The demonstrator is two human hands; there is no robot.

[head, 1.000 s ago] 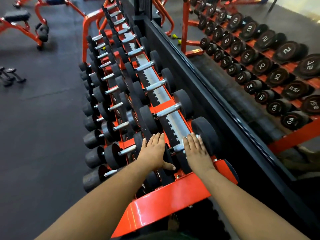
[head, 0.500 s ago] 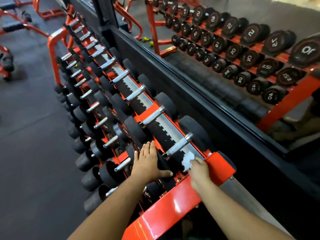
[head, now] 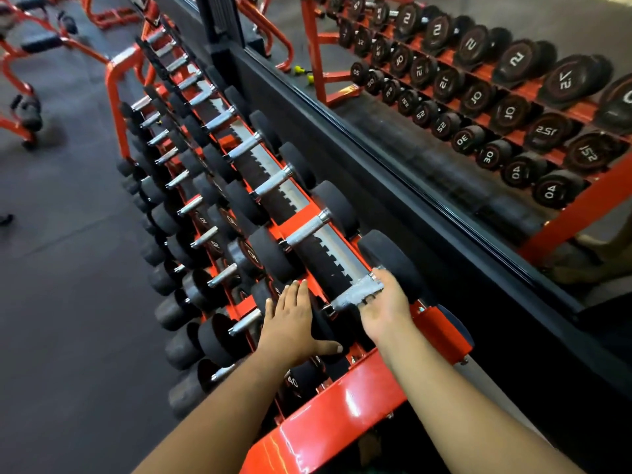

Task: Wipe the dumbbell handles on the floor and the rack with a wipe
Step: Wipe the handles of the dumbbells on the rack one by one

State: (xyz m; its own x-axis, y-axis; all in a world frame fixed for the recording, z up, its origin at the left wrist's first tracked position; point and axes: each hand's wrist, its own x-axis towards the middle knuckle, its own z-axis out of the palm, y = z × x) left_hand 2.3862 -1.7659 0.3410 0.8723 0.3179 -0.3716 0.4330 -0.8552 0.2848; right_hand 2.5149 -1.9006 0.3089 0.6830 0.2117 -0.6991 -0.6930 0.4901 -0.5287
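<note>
The right hand (head: pixel 384 307) curls around the knurled steel handle (head: pixel 355 294) of the nearest black round-headed dumbbell (head: pixel 393 260) on the top tier of the long red steel rack (head: pixel 342 408). No wipe shows clearly. The left hand (head: pixel 294 325) lies flat, fingers spread, on that dumbbell's near head.

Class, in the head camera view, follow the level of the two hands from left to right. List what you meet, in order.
Dark gym floor → lower-tier dumbbells → left hand → knurled handle → right hand → mirror frame.
</note>
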